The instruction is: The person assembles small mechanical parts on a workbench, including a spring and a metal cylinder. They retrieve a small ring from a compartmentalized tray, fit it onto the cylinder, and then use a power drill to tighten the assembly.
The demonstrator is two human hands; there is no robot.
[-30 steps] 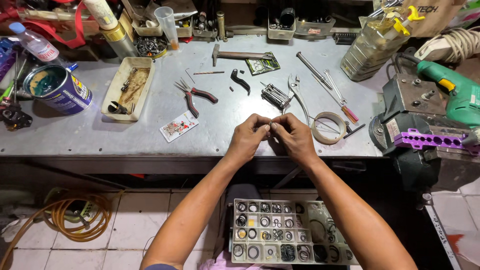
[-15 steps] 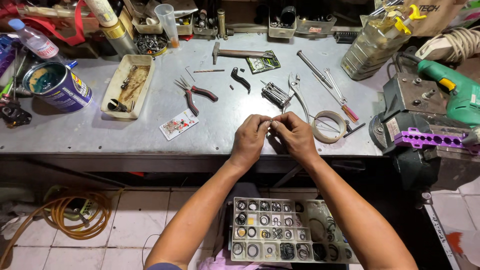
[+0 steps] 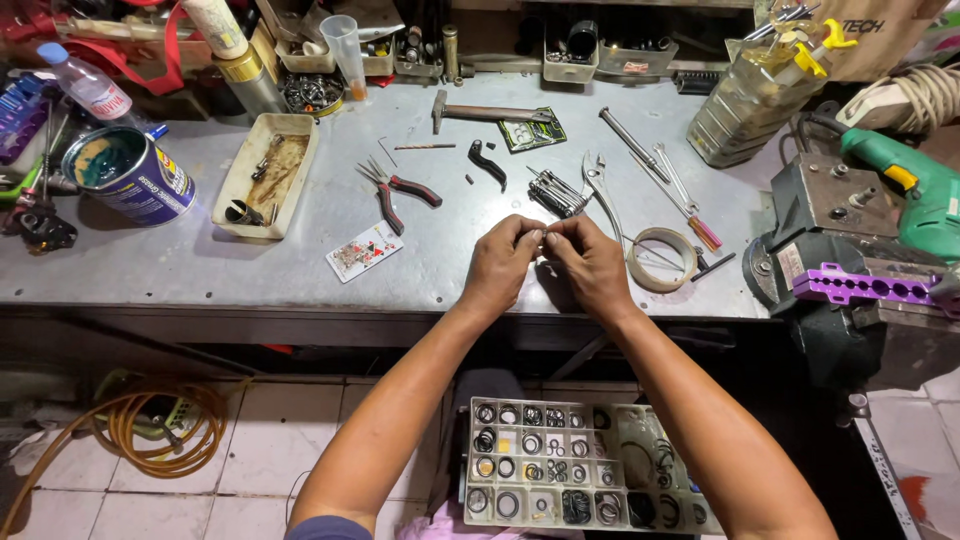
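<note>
Over the near edge of the metal bench (image 3: 200, 270), the left hand (image 3: 503, 262) and right hand (image 3: 592, 265) pinch a tiny part (image 3: 545, 236) together, too small to identify, its fitting seemingly unfinished, the compartment box of rubber rings (image 3: 575, 475) below.

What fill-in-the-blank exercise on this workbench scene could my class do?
1. Both hands, left hand and right hand, meet over the ____ edge of the bench.
2. The playing card lies to the left of the ____ hand.
3. The tray of rings sits ____ the bench, under the arms.
4. The pliers have ____ handles.

Missing words: front; left; below; red
</note>
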